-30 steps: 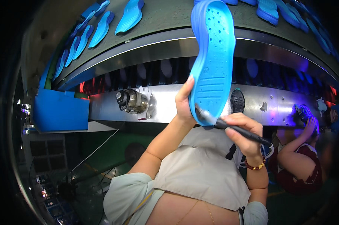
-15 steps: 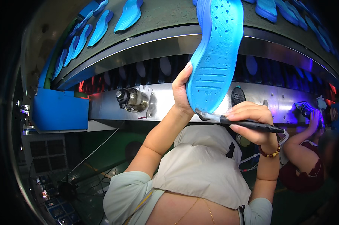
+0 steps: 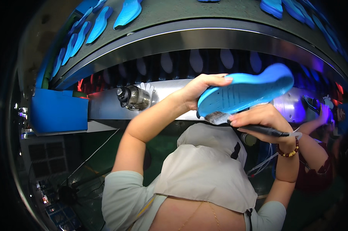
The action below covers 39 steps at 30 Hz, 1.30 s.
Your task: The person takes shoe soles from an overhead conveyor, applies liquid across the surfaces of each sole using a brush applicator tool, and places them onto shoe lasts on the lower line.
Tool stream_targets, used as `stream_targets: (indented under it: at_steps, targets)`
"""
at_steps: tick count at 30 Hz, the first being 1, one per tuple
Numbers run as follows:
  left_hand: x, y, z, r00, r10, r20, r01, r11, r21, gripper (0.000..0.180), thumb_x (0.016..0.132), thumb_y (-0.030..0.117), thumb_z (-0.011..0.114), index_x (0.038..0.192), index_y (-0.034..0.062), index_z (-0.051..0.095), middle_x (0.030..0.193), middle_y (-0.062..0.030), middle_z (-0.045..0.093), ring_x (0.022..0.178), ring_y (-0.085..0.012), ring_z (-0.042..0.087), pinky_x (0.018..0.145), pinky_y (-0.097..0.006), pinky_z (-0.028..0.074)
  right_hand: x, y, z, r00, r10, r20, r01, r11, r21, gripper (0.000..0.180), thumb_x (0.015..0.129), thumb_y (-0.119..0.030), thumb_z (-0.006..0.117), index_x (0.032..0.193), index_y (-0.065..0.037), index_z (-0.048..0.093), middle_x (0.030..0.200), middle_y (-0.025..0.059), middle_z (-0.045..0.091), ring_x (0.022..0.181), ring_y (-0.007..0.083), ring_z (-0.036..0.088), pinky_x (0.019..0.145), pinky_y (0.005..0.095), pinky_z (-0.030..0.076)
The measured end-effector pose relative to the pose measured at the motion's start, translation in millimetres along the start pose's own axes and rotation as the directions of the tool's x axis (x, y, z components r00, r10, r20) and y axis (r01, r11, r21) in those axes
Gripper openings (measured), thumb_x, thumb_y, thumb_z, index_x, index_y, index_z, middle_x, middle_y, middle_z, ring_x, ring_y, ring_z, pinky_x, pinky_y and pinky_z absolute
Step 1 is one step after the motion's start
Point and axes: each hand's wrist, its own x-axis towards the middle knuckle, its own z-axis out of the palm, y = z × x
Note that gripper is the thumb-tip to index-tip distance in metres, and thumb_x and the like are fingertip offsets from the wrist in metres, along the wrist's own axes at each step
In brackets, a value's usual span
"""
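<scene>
My left hand point(image 3: 204, 87) grips a blue shoe sole point(image 3: 245, 90) by one end, thumb over the upper edge. The sole is tilted sideways above the metal ledge, its other end pointing to the upper right. In my right hand point(image 3: 264, 119) is a brush point(image 3: 258, 129) with a dark handle and a thin tube at its rear end. Its bristles touch the sole's lower edge, near my left hand. My right fingers are closed round the front of the handle.
Several blue soles point(image 3: 101, 24) lie on the dark green conveyor belt point(image 3: 170, 11) beyond a metal rail point(image 3: 162, 36). A bottle with a black lid point(image 3: 132, 97) and a pale glove point(image 3: 148, 89) are on the metal ledge point(image 3: 104, 104). At right, a co-worker's arm point(image 3: 314, 125) reaches in.
The sole has swung from upright to a sideways tilt, its far end down to the right. My left hand moved slightly with it; the brush stays at its lower edge.
</scene>
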Motion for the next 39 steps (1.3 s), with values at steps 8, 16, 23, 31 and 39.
stream_targets:
  at_steps: [8,16,23,31,39]
  targets:
    - [-10,-2,3,0.967,-0.256,0.014,0.249,0.949,0.192,0.054,0.079,0.032,0.061,0.119,-0.0012,0.046,0.107,-0.0157,0.054,0.095,-0.0204,0.055,0.078,-0.030,0.047,-17,-2,4,0.981,0.128,0.147,-0.116,0.989,-0.087,0.018,0.068,0.000,0.067,0.086,-0.001,0.063,0.089,0.0136,0.065,0.084,0.0261,0.063,0.073,0.0310,0.051]
    - [-18,6,10,0.957,-0.274,-0.100,0.291,0.884,0.366,0.060,0.077,0.038,0.060,0.121,-0.0003,0.045,0.113,-0.0183,0.051,0.094,-0.0237,0.056,0.077,-0.035,0.049,-34,10,-13,0.981,0.162,0.110,-0.154,0.985,-0.077,0.017,0.069,-0.002,0.065,0.086,0.000,0.062,0.086,0.0129,0.065,0.080,0.0257,0.063,0.071,0.0298,0.050]
    - [-17,-16,-15,0.984,-0.168,-0.056,0.164,0.984,-0.067,0.054,0.082,0.033,0.053,0.124,0.0017,0.040,0.116,-0.0204,0.048,0.100,-0.0311,0.053,0.081,-0.046,0.047,-31,-4,-9,0.870,0.470,-0.151,-0.392,0.844,0.367,0.025,0.072,-0.002,0.067,0.097,0.000,0.064,0.074,0.0061,0.064,0.056,0.0063,0.056,0.051,0.0175,0.046]
    - [-10,-50,-35,0.983,-0.181,0.027,0.177,0.898,-0.403,0.056,0.082,0.034,0.051,0.128,0.0069,0.036,0.123,-0.0210,0.042,0.108,-0.0394,0.047,0.083,-0.063,0.038,-53,79,27,0.334,0.520,-0.786,-0.342,0.844,0.413,0.016,0.079,-0.007,0.061,0.092,0.001,0.063,0.072,0.0050,0.062,0.050,0.0057,0.049,0.047,0.0176,0.041]
    - [-29,-27,-49,0.979,0.117,-0.170,-0.139,0.983,-0.123,0.049,0.083,0.034,0.052,0.118,-0.0012,0.047,0.113,-0.0185,0.053,0.102,-0.0287,0.054,0.090,-0.040,0.042,-49,16,71,0.768,0.489,-0.414,-0.109,0.737,0.667,0.017,0.072,-0.002,0.065,0.088,0.003,0.064,0.081,0.0135,0.065,0.049,0.0057,0.053,0.043,0.0163,0.040]
